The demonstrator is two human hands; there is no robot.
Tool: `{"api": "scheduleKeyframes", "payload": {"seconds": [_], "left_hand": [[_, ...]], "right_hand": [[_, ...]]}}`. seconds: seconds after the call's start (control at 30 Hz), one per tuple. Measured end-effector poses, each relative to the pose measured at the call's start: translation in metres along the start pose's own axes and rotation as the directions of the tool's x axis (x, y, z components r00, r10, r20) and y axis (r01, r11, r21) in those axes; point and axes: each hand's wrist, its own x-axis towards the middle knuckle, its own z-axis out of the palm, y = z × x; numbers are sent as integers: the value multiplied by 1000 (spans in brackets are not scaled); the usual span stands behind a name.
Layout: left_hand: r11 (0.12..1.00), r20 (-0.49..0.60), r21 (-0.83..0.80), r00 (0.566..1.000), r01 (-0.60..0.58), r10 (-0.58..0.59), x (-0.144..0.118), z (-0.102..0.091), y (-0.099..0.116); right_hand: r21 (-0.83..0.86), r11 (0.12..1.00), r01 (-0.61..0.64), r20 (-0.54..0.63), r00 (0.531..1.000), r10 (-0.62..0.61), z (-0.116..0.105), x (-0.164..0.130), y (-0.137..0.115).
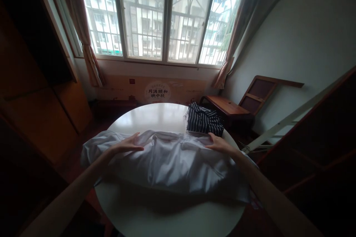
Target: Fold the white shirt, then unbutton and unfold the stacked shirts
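A crumpled white cloth garment (178,159), perhaps a shirt, is spread across the middle of a round white table (172,218). Its left end and right end hang past the table's edges. My left hand (130,144) is at the left part of the garment, thumb and fingers apart. On the right part, my right hand (218,143) also has its thumb and fingers apart, close to or touching the cloth. Just beyond it lies a folded black-and-white striped garment (204,119), with some pale cloth showing at its left side.
A wooden bench (228,105) stands behind the table on the right, near a leaning wooden frame (258,90). Orange-brown cabinets (39,118) line the left. A printed banner (119,87) runs below the barred window (144,18). Dark furniture (319,155) stands at the right.
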Motion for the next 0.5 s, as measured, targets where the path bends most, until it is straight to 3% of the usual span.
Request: {"api": "scheduleKeyframes", "payload": {"seconds": [0.13,0.23,0.3,0.37,0.4,0.43,0.5], "left_hand": [[985,86,103,988,-135,126,4,25,-11],[942,121,269,977,-200,173,1,26,-11],[901,62,386,981,-196,186,-1,16,-3],[861,-148,498,967,-108,207,-5,2,10],[845,-295,532,926,-46,236,-7,-5,18],[842,-461,539,847,31,264,-11,-10,26],[868,-661,491,682,78,313,-21,-11,40]], "right_hand": [[-64,997,46,124,992,-38,24,1,-10],[-117,989,90,64,995,-83,19,-7,-15],[-152,985,76,-19,997,-80,3,-13,-17],[-157,987,-7,-157,987,-19,-20,-23,-20],[-142,988,-62,-269,963,22,-30,-28,-22],[-94,989,-116,-429,901,65,-38,-35,-26],[18,995,-95,-669,738,82,-41,-51,-35]]}}
